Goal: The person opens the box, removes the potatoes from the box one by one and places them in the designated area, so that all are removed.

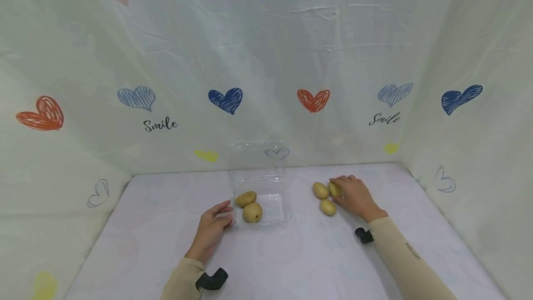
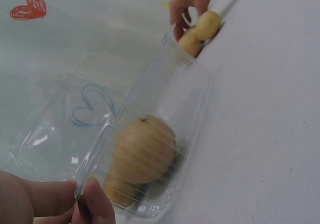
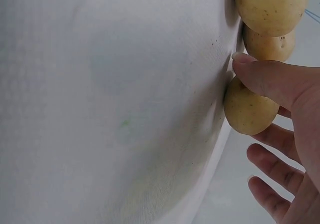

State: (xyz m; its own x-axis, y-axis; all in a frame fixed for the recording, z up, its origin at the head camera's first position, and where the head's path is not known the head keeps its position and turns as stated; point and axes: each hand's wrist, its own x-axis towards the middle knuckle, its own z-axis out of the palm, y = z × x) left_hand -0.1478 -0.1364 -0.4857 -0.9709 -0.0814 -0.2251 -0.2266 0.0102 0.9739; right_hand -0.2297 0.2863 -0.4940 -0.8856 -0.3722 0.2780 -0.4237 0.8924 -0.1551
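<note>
A clear plastic clamshell box (image 1: 275, 207) stands on the table with its lid (image 1: 258, 154) raised at the back. Two potatoes (image 1: 252, 212) lie in its left half, one behind the other. My left hand (image 1: 210, 230) pinches the left rim of the box between thumb and fingers, plain in the left wrist view. To the right of the box, my right hand (image 1: 354, 197) holds a potato (image 3: 250, 106) between thumb and index finger, the other fingers spread apart. Two more potatoes, a back one (image 1: 320, 190) and a front one (image 1: 328, 207), lie just left of that hand.
A white cloth covers the table (image 1: 283, 263). Behind it and at both sides hang pale curtains (image 1: 266, 59) printed with hearts and "Smile"; the back one comes close behind the raised lid. Black wrist mounts (image 1: 212, 279) stick out at both sleeves.
</note>
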